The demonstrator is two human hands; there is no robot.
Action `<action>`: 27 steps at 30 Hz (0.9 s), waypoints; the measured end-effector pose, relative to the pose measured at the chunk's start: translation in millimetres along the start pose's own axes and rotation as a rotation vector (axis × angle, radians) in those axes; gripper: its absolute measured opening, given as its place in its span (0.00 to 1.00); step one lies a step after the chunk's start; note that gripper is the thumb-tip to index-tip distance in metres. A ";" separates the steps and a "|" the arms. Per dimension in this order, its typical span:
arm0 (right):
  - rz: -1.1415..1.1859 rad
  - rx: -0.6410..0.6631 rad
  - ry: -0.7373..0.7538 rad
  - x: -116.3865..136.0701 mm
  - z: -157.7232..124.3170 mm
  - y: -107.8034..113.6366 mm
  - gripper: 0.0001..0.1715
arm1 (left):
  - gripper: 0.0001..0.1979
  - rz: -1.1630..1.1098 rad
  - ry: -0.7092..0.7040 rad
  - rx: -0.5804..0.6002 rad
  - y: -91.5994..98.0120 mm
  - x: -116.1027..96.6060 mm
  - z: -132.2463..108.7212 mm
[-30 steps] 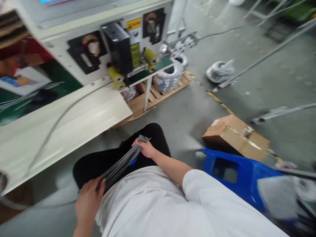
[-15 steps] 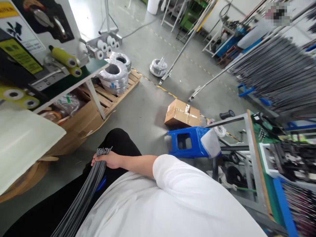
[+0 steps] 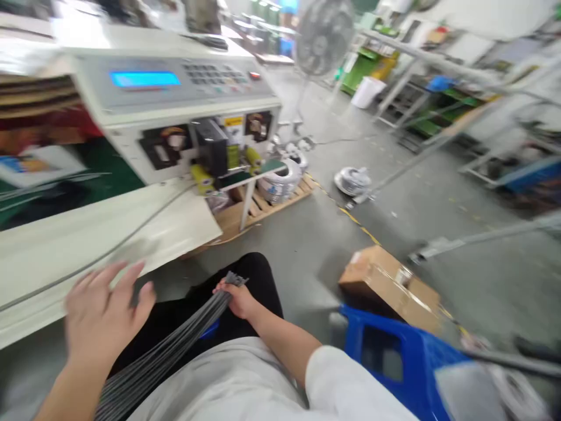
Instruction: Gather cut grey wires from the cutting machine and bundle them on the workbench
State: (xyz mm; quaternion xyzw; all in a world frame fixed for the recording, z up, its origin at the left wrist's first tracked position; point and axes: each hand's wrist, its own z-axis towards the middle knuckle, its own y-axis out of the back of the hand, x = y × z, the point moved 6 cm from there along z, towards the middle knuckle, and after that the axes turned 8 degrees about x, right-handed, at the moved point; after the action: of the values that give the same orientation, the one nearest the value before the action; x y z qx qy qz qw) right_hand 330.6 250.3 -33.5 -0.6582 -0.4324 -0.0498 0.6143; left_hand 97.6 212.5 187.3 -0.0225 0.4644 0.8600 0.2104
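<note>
Head view: the biggest thing before you is the cream machine [image 3: 175, 111], filling the ten to twelve o'clock part of the picture, with a lit blue screen [image 3: 144, 79] and a keypad on its sloped top. Below it, at nine o'clock, a long pale tray [image 3: 184, 225] slopes out from the machine's front, and a single thin wire [image 3: 131, 237] lies along it. At four o'clock a blue stool [image 3: 394, 362] stands on the grey floor just beside your right arm, with a taped cardboard box [image 3: 390, 286] touching its far side. At one o'clock from your lap a wooden pallet [image 3: 284, 199] sits under the machine's small shelf and carries coils of wire [image 3: 280, 175]; another coil [image 3: 353, 178] lies on the floor farther toward two o'clock. A fan [image 3: 324, 29] stands at twelve o'clock, blurred.

Across your lap, on the black trousers, lies the bundle of grey wires [image 3: 175, 345]. It runs from the middle of the picture down toward seven o'clock, where it passes out of the frame.

Your right hand [image 3: 236, 298] is closed tight around the upper end of that bundle, and the cut tips stick out just past your fingers toward twelve o'clock. Your left hand [image 3: 103, 310], at eight o'clock, is spread wide with the fingers apart and grips nothing; it hangs blurred over the near edge of the tray, just above and beside the bundle's lower stretch.
</note>
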 end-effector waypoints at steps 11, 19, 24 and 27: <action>0.016 -0.011 -0.029 -1.8 -0.4 -1.5 0.11 | 0.35 0.302 0.242 0.188 -7.6 33.2 26.9; 0.011 -0.054 -0.047 -1.4 0.9 1.8 0.19 | 0.25 0.267 0.212 0.274 14.4 63.7 -30.3; -0.012 -0.063 -0.060 -1.8 1.5 2.2 0.17 | 0.10 0.266 0.137 0.036 46.0 58.9 -55.5; -0.023 -0.062 -0.052 -1.0 1.4 2.8 0.18 | 0.11 0.286 -0.051 0.007 52.0 33.0 -73.9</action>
State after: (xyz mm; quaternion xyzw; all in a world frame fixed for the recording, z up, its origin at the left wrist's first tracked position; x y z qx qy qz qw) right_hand 331.1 251.4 -36.6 -0.6728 -0.4542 -0.0530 0.5816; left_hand 36.0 139.1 178.7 0.0663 0.4602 0.8799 0.0974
